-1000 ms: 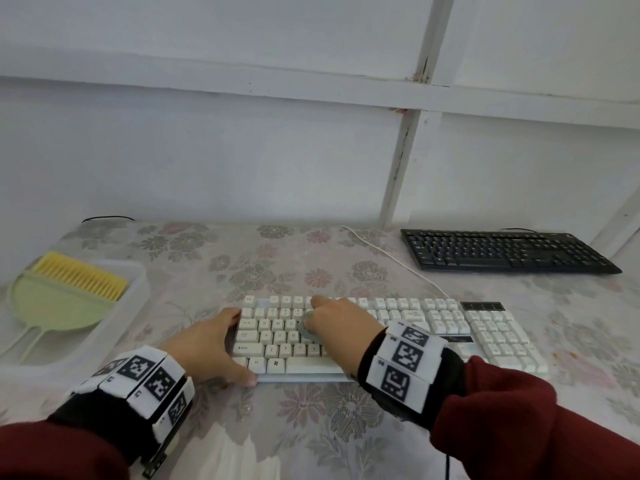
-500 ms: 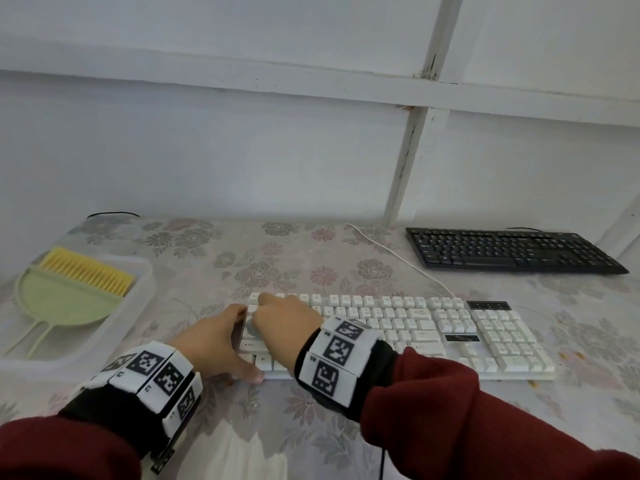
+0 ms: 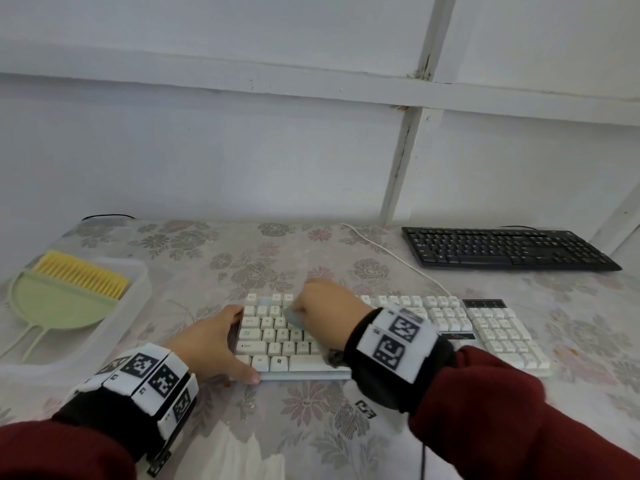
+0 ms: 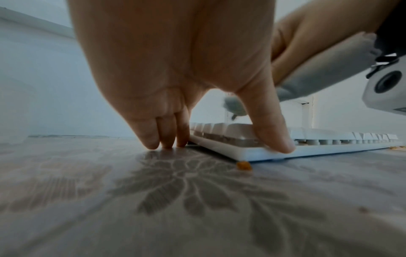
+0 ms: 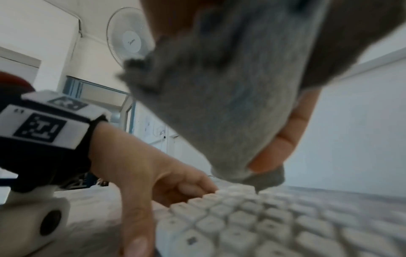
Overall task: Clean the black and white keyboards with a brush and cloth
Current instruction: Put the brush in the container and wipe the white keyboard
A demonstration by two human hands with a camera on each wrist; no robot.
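Note:
The white keyboard (image 3: 502, 334) lies across the middle of the flowered table. My left hand (image 3: 214, 341) braces its left end: the thumb presses the front edge and the straight fingers (image 4: 167, 139) touch the table beside it. My right hand (image 3: 329, 306) grips a bunched grey cloth (image 3: 294, 317) and presses it on the upper key rows left of centre. In the right wrist view the cloth (image 5: 219, 104) hangs down to the keys (image 5: 263, 226). The black keyboard (image 3: 502, 251) sits at the back right, untouched. A yellow-bristled brush (image 3: 81, 273) lies at the far left.
The brush rests with a green dustpan (image 3: 59, 303) in a clear plastic tray (image 3: 138, 289) at the left table edge. A white cable (image 3: 391, 258) runs from the white keyboard toward the wall. An orange crumb (image 4: 243, 165) lies under the keyboard's front corner.
My right hand swept the cloth left to the keyboard's top left corner, then back right along the upper rows. The left hand has stayed on the keyboard's left end.

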